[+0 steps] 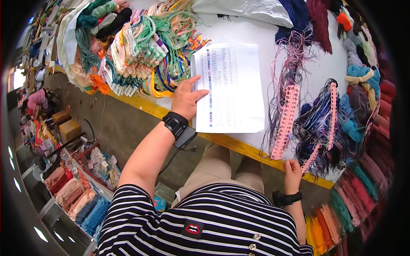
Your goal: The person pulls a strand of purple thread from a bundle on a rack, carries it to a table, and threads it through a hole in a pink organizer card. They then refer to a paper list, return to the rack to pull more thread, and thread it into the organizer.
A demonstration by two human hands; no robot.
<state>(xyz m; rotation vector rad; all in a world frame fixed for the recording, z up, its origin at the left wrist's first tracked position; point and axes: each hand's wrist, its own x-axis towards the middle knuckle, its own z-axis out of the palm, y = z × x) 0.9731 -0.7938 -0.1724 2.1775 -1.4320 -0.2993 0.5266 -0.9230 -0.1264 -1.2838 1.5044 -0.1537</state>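
Note:
A printed sheet of paper (247, 98) with a table of rows and a strip of colour swatches lies on the white tabletop. My left hand (186, 99) rests at its left edge, thumb and forefinger apart on the page. At the table's front edge my right hand (292, 173) is closed, its fingers curled together; what they pinch, if anything, is hidden. Just above it ends a pink perforated strip (285, 123) with dark and pink threads through its holes. To its right, a second pink strip (332, 115) lies among dark blue and purple threads (316, 123).
Bundles of multicoloured thread (171, 25) and thread cards (136, 55) pile up at the back left. A white plastic sheet (252, 10) lies at the back. Thread racks (358, 192) stand at the right; a cardboard box (70, 130) and another person (37, 100) are at the left.

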